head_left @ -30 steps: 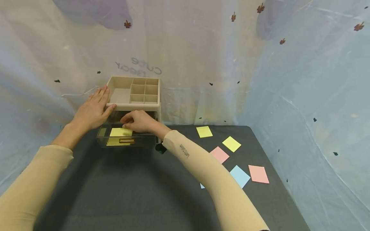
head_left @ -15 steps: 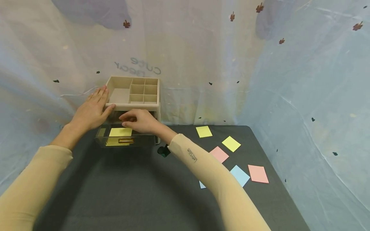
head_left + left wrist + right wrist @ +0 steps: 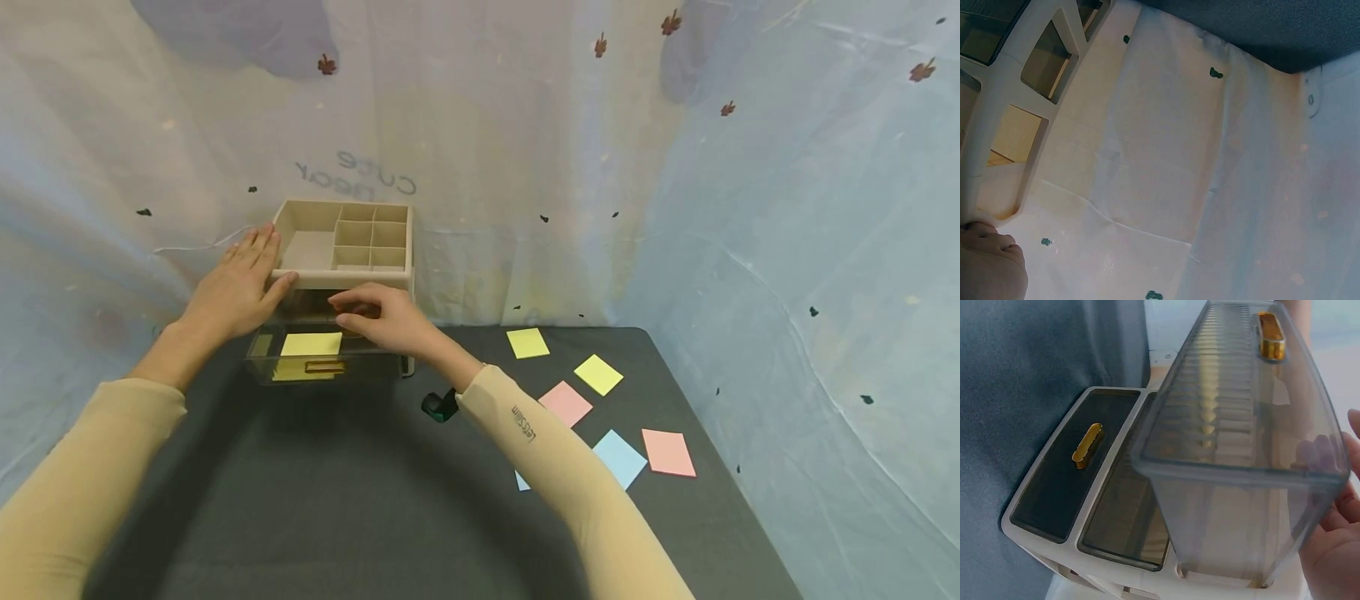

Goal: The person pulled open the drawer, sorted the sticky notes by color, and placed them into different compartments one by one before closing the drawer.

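A cream organizer box (image 3: pixel 351 280) with divided top compartments stands at the back of the table. Its clear top drawer (image 3: pixel 367 367), with a gold handle (image 3: pixel 1272 349), is pulled out and holds yellow sticky notes (image 3: pixel 311 344) at the left. My left hand (image 3: pixel 236 287) rests on the organizer's left top edge, fingers straight; in the left wrist view its curled-looking knuckles (image 3: pixel 992 264) show below the side openings. Over the drawer's right part hovers my right hand (image 3: pixel 393 321), thumb apart from loosely bent fingers, with nothing visible between them.
On the dark table (image 3: pixel 337 492), yellow notes (image 3: pixel 527 342), pink notes (image 3: pixel 669 452) and a blue note (image 3: pixel 619 458) lie to the right. Two lower drawers, one with a gold handle (image 3: pixel 1088 445), are shut. A patterned curtain (image 3: pixel 487 167) hangs close behind.
My right hand has moved right, away from the yellow notes in the drawer, and its thumb and fingers have parted. My left hand and the drawer have stayed put.
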`<action>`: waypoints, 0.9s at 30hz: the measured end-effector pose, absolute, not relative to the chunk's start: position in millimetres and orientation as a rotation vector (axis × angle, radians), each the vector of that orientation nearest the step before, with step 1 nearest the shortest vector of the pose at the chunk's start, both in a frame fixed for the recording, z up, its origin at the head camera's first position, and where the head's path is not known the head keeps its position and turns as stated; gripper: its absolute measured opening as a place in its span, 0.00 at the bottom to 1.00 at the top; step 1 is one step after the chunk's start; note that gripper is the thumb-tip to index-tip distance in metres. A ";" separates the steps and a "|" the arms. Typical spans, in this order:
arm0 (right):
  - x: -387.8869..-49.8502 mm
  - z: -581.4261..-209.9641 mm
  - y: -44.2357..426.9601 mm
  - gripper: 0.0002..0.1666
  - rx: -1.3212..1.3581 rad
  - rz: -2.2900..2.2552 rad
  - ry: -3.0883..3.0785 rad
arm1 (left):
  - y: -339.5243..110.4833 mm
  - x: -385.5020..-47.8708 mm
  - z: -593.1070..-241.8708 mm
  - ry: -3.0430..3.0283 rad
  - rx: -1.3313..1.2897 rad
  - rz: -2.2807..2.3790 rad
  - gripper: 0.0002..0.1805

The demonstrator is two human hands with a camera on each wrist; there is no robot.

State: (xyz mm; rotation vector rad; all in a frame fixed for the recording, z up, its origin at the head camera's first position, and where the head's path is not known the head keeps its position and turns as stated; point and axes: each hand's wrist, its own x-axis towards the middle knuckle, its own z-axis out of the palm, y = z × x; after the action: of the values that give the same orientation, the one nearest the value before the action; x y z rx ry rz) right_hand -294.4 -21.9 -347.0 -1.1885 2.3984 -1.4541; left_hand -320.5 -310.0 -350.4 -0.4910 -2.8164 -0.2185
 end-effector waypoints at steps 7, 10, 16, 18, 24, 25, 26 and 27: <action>-289.1 -344.5 -6.5 0.22 -1.102 -1.586 2.356 | -310.3 -322.4 -350.3 -2.818 -0.500 -0.206 0.44; -287.6 -343.3 2.1 0.21 -1.075 -1.642 2.338 | -311.1 -322.9 -350.4 -2.818 -0.503 -0.195 0.44; -286.6 -342.8 21.2 0.22 -1.058 -1.745 2.330 | -310.8 -321.1 -349.6 -2.816 -0.515 -0.205 0.44; -287.2 -344.0 27.2 0.22 -1.062 -1.775 2.331 | -310.6 -320.3 -349.1 -2.817 -0.518 -0.209 0.44; -290.9 -354.1 45.4 0.20 -1.081 -1.839 2.367 | -310.5 -319.7 -349.3 -2.818 -0.523 -0.192 0.44; -291.7 -356.1 48.7 0.20 -1.082 -1.849 2.378 | -310.4 -319.8 -349.0 -2.817 -0.522 -0.188 0.44; -292.3 -358.1 52.3 0.20 -1.080 -1.856 2.388 | -310.4 -319.7 -348.8 -2.818 -0.521 -0.184 0.44; -292.4 -360.0 56.3 0.20 -1.072 -1.858 2.403 | -310.4 -319.7 -348.6 -2.818 -0.521 -0.181 0.44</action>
State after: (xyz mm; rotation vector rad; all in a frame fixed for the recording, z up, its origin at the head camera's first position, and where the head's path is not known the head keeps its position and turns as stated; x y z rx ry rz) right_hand -292.4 56.3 -360.0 -1.0719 2.4034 -1.8581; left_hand -319.7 -310.4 -348.6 -0.5205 -2.8177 -0.1813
